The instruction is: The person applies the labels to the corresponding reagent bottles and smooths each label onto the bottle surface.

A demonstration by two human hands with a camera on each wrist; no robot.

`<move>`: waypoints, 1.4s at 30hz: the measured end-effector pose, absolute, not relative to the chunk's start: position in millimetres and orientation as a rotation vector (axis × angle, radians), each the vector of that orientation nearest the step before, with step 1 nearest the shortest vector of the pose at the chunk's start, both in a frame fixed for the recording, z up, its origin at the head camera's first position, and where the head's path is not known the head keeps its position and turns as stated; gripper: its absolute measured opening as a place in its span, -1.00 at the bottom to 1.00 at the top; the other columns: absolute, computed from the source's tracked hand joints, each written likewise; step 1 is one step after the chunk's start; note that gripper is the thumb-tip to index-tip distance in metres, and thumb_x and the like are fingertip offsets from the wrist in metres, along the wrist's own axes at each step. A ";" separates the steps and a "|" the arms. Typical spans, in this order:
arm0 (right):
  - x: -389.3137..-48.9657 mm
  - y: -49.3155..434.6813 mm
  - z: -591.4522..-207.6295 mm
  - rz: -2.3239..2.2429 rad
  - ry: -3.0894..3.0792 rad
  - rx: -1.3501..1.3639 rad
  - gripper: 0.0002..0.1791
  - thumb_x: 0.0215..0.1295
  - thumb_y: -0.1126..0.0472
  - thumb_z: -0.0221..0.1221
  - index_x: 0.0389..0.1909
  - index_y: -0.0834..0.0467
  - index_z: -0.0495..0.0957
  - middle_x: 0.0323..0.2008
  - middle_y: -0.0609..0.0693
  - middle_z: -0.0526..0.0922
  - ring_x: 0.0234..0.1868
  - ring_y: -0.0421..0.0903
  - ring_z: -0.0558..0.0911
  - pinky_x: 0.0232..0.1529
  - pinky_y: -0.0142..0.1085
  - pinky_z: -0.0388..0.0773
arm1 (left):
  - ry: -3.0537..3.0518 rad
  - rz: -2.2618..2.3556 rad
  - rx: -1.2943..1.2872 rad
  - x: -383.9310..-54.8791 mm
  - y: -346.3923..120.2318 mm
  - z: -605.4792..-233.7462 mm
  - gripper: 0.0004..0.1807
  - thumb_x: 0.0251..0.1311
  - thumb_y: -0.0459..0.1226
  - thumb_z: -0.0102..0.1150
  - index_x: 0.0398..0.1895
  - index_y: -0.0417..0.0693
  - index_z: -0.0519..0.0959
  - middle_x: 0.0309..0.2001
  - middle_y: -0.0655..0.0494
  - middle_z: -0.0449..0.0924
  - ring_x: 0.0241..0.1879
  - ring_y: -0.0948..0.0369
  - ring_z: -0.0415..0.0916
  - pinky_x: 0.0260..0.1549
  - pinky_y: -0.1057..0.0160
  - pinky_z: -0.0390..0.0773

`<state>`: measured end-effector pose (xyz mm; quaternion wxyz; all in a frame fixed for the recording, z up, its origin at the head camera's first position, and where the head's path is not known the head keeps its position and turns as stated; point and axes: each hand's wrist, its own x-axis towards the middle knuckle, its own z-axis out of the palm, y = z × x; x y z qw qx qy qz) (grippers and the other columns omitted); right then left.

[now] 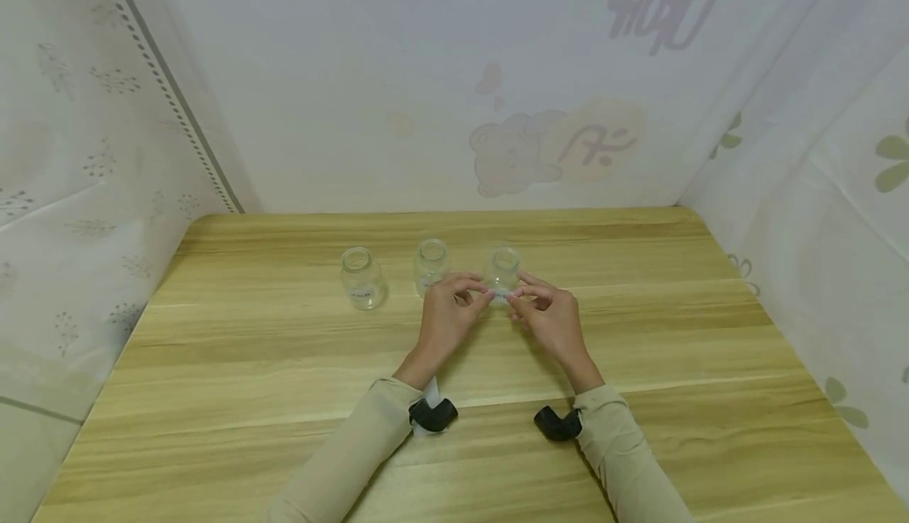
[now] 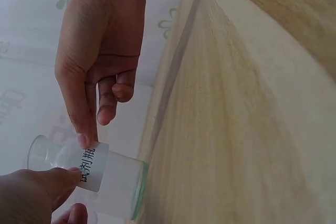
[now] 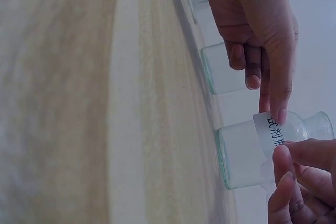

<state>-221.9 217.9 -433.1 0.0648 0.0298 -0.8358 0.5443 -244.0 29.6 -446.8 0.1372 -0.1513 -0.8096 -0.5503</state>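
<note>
A clear glass jar (image 1: 505, 261) stands upright on the wooden table in front of both hands. Across its front is a white label (image 2: 96, 170) printed with dark characters. My left hand (image 1: 449, 311) pinches one end of this label, thumb at its edge. At the opposite end, my right hand (image 1: 555, 321) pinches it between thumb and forefinger. In the right wrist view the label (image 3: 264, 129) overlaps the jar's side (image 3: 241, 150). My other fingers are loosely bent around the jar's sides.
Two more glass jars stand to the left, a middle one (image 1: 432, 255) partly behind my left hand and a far-left one (image 1: 360, 270) bearing a label. White paper (image 1: 432, 390) lies beneath my left wrist. Printed cloth (image 1: 355, 113) hangs behind the table.
</note>
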 end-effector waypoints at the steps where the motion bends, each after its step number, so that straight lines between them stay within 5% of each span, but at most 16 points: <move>1: -221.8 217.8 -432.9 1.639 -2.525 0.091 -0.80 0.37 0.22 0.38 -0.26 0.32 0.75 0.31 0.20 0.58 -0.43 0.15 0.76 -0.54 -0.41 0.56 | -2.338 -1.590 -0.436 -244.0 29.9 -446.8 -0.87 0.17 -0.33 0.52 -0.34 -0.25 0.79 -0.06 -0.10 0.76 -0.44 0.19 0.63 -0.43 0.35 0.58; 27: -220.7 216.2 -430.4 1.627 -2.532 0.070 -0.85 0.34 0.23 0.40 -0.25 0.27 0.76 0.31 0.13 0.59 -0.44 0.07 0.77 -0.51 -0.42 0.53 | -2.316 -1.615 -0.380 -241.7 31.0 -448.4 -0.75 0.11 -0.24 0.58 -0.26 -0.20 0.73 -0.22 -0.05 0.78 -0.48 0.18 0.62 -0.53 0.36 0.54; 42: -221.6 218.1 -431.2 1.663 -2.533 0.061 -0.83 0.33 0.23 0.40 -0.22 0.29 0.76 0.31 0.12 0.59 -0.43 0.10 0.77 -0.43 -0.41 0.59 | -2.331 -1.637 -0.410 -241.8 33.2 -448.0 -0.81 0.13 -0.29 0.55 -0.33 -0.21 0.72 0.04 -0.19 0.73 -0.49 0.20 0.62 -0.49 0.38 0.55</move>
